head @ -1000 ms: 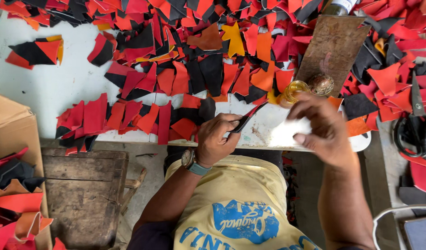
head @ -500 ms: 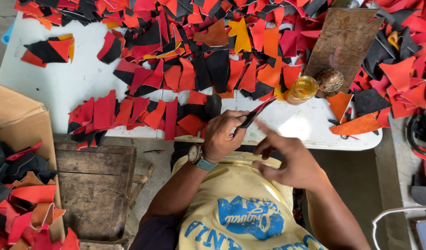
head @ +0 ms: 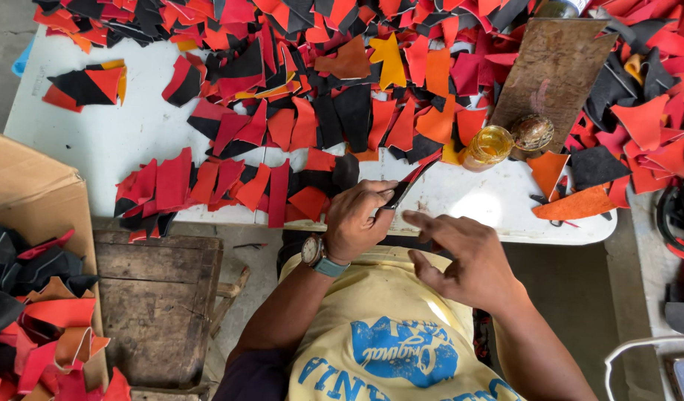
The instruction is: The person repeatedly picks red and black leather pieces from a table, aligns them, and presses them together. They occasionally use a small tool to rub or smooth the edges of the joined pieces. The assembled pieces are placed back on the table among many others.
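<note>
A white worktop [head: 119,141] carries heaps of red, orange and black leather scraps [head: 297,89]. A brown board [head: 553,67] lies at the far right, with a jar [head: 488,145] of yellow liquid just beside it. At the near edge, the left hand [head: 360,219] has its fingers clamped on a dark strip [head: 407,183]. The right hand [head: 468,256] hangs near it, fingers spread, empty.

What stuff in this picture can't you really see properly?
- Head view: the dark piece in the left hand is mostly covered by the fingers, so its shape is unclear.
- The right hand shows only its back; the palm is hidden.
- The cardboard box is cut off by the left edge.
- What fills the glass jar is too small to tell.
</note>
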{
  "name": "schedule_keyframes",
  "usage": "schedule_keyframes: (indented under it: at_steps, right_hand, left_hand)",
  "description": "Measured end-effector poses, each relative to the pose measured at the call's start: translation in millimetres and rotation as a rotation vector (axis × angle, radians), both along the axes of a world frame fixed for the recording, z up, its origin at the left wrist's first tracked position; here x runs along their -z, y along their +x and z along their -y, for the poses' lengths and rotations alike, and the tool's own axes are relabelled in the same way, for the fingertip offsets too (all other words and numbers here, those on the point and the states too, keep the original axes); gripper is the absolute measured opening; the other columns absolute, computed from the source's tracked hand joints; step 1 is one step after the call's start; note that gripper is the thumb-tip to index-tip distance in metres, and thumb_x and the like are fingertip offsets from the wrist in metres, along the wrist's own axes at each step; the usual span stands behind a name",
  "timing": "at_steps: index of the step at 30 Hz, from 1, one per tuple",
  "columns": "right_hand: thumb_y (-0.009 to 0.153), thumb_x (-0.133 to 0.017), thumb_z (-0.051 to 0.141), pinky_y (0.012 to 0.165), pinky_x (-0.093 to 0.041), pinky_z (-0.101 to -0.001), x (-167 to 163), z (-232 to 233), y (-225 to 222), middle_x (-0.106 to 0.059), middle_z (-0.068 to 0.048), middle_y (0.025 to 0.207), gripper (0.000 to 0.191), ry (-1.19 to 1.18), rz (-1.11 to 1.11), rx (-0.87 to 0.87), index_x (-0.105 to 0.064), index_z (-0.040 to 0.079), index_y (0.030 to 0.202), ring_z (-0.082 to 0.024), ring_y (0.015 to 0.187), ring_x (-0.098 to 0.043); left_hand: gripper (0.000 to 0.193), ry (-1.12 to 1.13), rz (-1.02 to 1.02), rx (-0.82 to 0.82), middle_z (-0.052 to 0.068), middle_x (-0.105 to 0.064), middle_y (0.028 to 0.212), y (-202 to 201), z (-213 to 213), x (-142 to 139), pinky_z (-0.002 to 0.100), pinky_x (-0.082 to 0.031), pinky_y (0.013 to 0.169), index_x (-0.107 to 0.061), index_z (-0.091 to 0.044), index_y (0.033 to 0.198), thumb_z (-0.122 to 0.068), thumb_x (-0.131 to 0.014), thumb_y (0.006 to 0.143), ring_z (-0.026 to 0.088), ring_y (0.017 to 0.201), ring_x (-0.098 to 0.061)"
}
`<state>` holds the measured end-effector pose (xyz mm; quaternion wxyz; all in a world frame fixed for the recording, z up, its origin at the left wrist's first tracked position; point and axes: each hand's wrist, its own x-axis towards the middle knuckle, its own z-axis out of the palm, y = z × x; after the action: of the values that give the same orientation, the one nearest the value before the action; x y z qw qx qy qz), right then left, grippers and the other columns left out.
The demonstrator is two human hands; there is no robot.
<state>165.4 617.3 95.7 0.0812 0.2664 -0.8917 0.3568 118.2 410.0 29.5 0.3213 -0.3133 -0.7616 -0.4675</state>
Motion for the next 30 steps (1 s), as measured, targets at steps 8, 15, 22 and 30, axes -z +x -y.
schedule_keyframes:
  at_steps: [8, 15, 22, 30]
  right_hand:
    - [0.079, -0.082, 0.012, 0.081, -0.059, -0.0341, 6, -2, 8, -0.07, -0.012, 0.107, 0.055, -0.365, 0.194, -0.399, -0.068, 0.008, 0.132, -0.021, 0.094, -0.069]
    - [0.072, -0.084, 0.019, 0.083, -0.053, -0.0412, -2, -2, -8, -0.063, -0.017, 0.104, 0.069, 0.064, -0.251, 0.159, -0.065, 0.01, 0.138, -0.031, 0.095, -0.062]
    - [0.075, -0.084, 0.021, 0.089, -0.05, -0.0415, -15, -18, -16, -0.062, -0.017, 0.111, 0.069, 0.042, -0.262, 0.241, -0.065, 0.013, 0.141, -0.031, 0.101, -0.06]
    - [0.074, -0.082, 0.022, 0.097, -0.046, -0.0446, -13, -24, -20, -0.057, -0.022, 0.131, 0.07, -0.002, -0.212, 0.247, -0.063, 0.012, 0.141, -0.036, 0.117, -0.055]
  left_hand:
    - [0.021, 0.002, -0.002, -0.001, 0.015, -0.072, 0.108, 2, 1, -3, 0.039, -0.063, 0.077, -0.056, 0.002, 0.093, 0.01, -0.071, 0.082, 0.032, 0.093, -0.075]
    - [0.018, -0.07, -0.092, 0.003, 0.018, -0.073, 0.11, 7, 6, -8, 0.038, -0.063, 0.076, -0.058, 0.003, 0.088, 0.013, -0.071, 0.081, 0.031, 0.094, -0.076]
    - [0.019, -0.105, -0.14, -0.001, 0.018, -0.073, 0.109, 8, 4, -3, 0.037, -0.064, 0.077, -0.058, 0.002, 0.085, 0.014, -0.073, 0.083, 0.029, 0.091, -0.076]
    - [0.024, -0.023, -0.066, 0.009, 0.018, -0.073, 0.107, 11, -1, -5, 0.036, -0.064, 0.075, -0.052, 0.002, 0.086, 0.016, -0.071, 0.08, 0.03, 0.093, -0.077]
